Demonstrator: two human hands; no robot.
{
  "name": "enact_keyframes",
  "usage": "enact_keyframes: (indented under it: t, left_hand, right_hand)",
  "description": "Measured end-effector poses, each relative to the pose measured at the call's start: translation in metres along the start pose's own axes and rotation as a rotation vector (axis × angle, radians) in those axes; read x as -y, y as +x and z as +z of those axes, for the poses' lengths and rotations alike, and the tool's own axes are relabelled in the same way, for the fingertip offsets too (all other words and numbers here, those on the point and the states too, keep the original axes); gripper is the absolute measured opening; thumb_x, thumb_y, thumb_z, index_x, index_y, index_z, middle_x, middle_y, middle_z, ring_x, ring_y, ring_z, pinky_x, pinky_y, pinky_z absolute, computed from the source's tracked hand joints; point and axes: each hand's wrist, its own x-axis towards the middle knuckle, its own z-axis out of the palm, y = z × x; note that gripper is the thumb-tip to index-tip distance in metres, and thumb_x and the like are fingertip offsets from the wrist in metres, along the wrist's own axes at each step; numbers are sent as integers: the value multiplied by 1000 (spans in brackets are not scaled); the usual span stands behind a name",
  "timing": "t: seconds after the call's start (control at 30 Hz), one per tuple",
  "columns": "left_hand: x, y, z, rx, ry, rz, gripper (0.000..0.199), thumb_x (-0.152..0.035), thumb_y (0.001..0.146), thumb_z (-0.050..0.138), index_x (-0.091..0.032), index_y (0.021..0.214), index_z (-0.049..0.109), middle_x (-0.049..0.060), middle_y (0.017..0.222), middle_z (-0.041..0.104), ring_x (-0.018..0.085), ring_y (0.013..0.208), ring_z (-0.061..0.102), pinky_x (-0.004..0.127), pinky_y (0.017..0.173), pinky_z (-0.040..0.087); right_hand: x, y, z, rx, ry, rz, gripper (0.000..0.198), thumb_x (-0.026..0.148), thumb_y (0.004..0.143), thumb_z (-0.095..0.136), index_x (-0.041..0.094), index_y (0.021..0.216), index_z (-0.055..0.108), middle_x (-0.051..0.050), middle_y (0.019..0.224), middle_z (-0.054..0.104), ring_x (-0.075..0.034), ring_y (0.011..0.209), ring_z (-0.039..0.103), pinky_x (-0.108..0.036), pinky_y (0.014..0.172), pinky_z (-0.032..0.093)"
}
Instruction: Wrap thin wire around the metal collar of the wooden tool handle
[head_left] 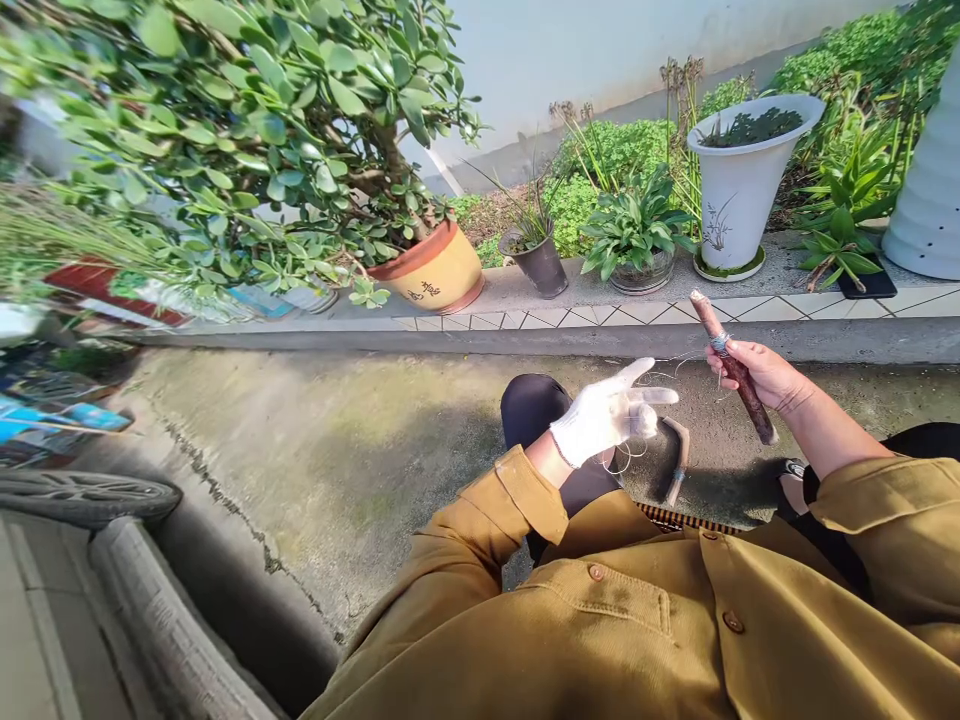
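My right hand (757,372) is closed around a short brown stick (740,385) with pale cut ends, held at a tilt. Near the upper part of the stick, a band of bluish-grey line (720,342) is wound around it. My left hand (611,412) wears a white knitted glove, with two fingers stretched out and the others curled in. A thin pale line (679,368) runs between the stick and the glove, and loose loops hang below the glove. On the ground between my legs lies a bent stick (679,460) with a bluish binding.
A tiled ledge (600,316) ahead carries a large yellow pot (435,270), a small black pot (544,265), a white planter (742,190) and a dark phone (868,283). Cracked concrete (315,430) spreads to the left, where a wheel (82,497) stands.
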Motion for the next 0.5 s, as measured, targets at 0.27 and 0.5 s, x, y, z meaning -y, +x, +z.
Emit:
enact_keyframes:
  t: [0.27,0.5]
  left_hand:
    - [-43,-40,-13,322,522,-177,86,-45,64,88,-25,143,60,18,119,72,18,66,67,31,61,50]
    - [-77,-54,-21,-38,510,673,74,-84,77,55,-46,141,56,4,152,55,34,126,64,56,110,47]
  right_hand:
    - [8,-4,-7,12,-19,41,47,53,66,92,16,90,78,-3,74,57,-11,63,48,-18,41,41]
    - [-3,-5,1,90,34,162,49,52,65,94,15,93,76,-1,72,58,-10,61,47,-17,42,42]
